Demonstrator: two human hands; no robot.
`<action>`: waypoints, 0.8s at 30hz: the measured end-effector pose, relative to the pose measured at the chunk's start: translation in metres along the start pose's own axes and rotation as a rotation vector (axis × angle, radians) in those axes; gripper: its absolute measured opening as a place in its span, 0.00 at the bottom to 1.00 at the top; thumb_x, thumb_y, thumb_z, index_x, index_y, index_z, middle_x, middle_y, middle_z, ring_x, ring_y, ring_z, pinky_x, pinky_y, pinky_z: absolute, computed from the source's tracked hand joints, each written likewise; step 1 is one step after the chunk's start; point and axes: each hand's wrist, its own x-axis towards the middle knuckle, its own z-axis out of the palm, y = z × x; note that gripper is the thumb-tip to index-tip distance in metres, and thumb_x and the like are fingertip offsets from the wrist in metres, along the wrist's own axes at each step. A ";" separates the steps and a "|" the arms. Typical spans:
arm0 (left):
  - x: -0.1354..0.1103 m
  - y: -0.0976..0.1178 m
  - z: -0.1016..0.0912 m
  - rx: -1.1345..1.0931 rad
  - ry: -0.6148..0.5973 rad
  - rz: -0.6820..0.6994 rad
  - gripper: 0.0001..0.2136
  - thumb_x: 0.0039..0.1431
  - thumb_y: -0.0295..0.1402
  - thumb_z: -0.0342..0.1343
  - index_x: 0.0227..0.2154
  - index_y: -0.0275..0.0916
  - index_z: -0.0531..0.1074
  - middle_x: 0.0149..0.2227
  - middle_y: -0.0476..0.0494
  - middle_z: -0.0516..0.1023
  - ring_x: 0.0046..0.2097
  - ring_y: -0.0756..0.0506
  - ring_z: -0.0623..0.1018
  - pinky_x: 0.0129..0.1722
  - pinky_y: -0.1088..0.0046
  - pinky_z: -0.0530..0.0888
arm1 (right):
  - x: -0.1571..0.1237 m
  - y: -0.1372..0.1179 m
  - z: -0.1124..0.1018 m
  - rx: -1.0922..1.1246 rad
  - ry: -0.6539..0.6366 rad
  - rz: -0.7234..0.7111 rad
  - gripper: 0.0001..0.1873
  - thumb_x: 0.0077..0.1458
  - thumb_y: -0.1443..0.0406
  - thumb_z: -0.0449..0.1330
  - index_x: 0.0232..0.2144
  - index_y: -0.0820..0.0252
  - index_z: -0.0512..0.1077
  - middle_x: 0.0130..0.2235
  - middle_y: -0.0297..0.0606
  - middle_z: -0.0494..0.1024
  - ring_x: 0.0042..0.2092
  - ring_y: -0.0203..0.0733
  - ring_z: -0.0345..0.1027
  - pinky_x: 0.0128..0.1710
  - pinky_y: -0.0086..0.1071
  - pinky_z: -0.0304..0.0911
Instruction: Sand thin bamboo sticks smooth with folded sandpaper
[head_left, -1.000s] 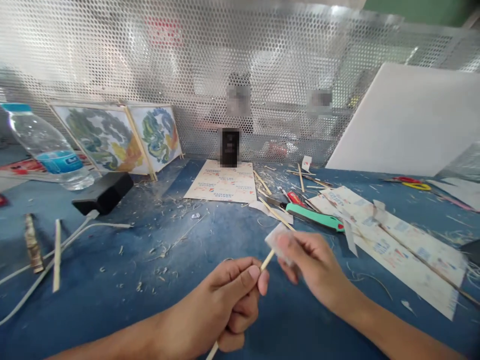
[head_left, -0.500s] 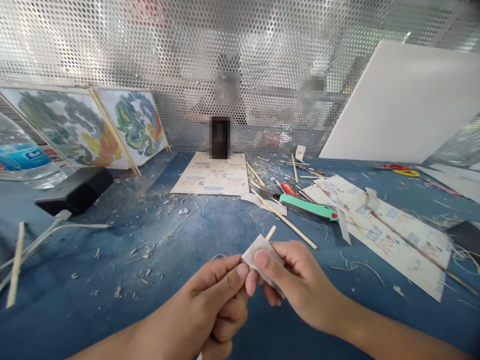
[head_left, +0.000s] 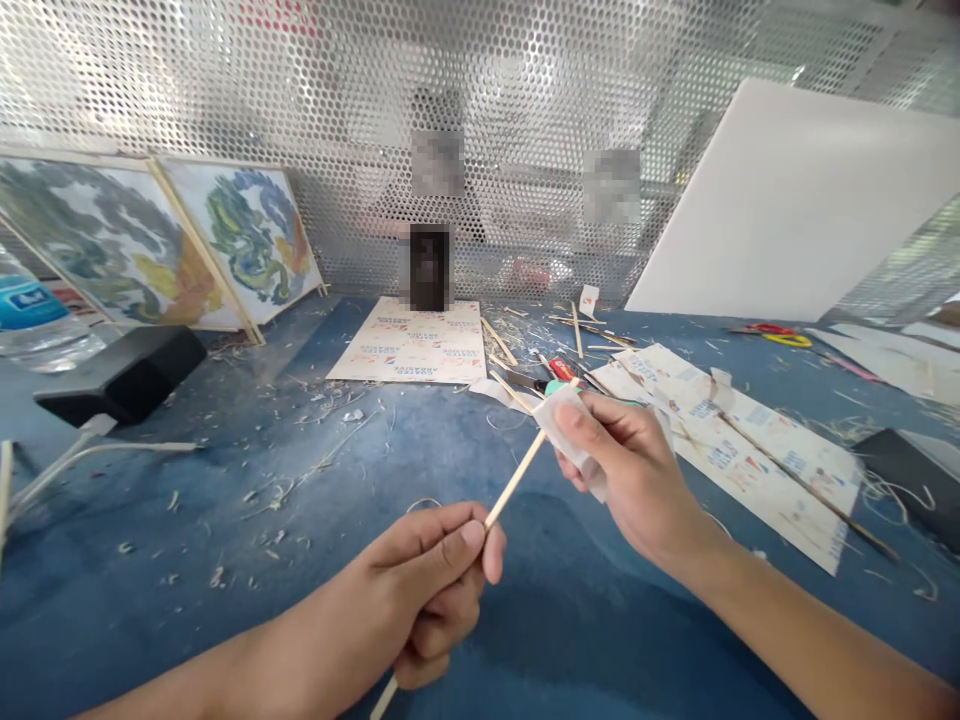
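A thin pale wooden strip (head_left: 517, 483) runs slantwise between my hands. My left hand (head_left: 442, 580) is closed around its lower part, and its bottom end pokes out beneath the fist. Near the upper end, my right hand (head_left: 622, 460) pinches a folded piece of sandpaper (head_left: 564, 432) around the strip, thumb on top. The strip's tip shows just past the paper. Behind the right hand, a craft knife with a green handle (head_left: 555, 386) is mostly hidden.
Sandpaper sheets (head_left: 409, 345) with printed backs lie on the blue table (head_left: 300, 560) among shavings and strips. Framed dragon pictures (head_left: 251, 235), a black box (head_left: 127, 370) and a water bottle (head_left: 37, 320) stand left. Scissors (head_left: 780, 335) and a white board (head_left: 810, 200) are right.
My right hand has slid the sandpaper up along the strip, away from my left hand, baring the wood between them. The left hand keeps its grip. The view has shifted slightly.
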 end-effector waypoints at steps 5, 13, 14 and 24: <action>-0.001 0.003 0.000 -0.028 -0.028 0.016 0.14 0.75 0.39 0.47 0.33 0.41 0.68 0.20 0.61 0.49 0.21 0.54 0.44 0.17 0.84 0.49 | -0.008 -0.001 0.014 -0.003 -0.296 0.100 0.27 0.69 0.49 0.59 0.23 0.59 0.70 0.20 0.31 0.69 0.21 0.32 0.58 0.21 0.30 0.52; -0.005 0.011 0.000 -0.015 -0.101 -0.044 0.14 0.75 0.42 0.47 0.32 0.43 0.64 0.21 0.60 0.49 0.21 0.54 0.44 0.17 0.82 0.45 | -0.002 0.004 0.004 0.066 -0.100 0.029 0.24 0.68 0.50 0.60 0.25 0.57 0.73 0.19 0.30 0.69 0.20 0.33 0.56 0.20 0.31 0.48; -0.005 0.012 0.000 -0.013 -0.107 -0.052 0.14 0.75 0.42 0.47 0.32 0.43 0.64 0.21 0.60 0.49 0.21 0.54 0.44 0.17 0.82 0.45 | -0.001 0.004 0.002 0.085 -0.033 0.016 0.24 0.69 0.50 0.60 0.24 0.56 0.72 0.20 0.30 0.69 0.20 0.33 0.56 0.20 0.31 0.48; -0.003 0.006 -0.001 -0.048 -0.070 -0.016 0.14 0.74 0.43 0.50 0.33 0.42 0.67 0.20 0.61 0.48 0.20 0.55 0.43 0.17 0.83 0.45 | -0.015 0.001 0.021 0.020 -0.415 0.157 0.30 0.69 0.46 0.56 0.23 0.60 0.74 0.19 0.35 0.72 0.20 0.33 0.61 0.20 0.29 0.54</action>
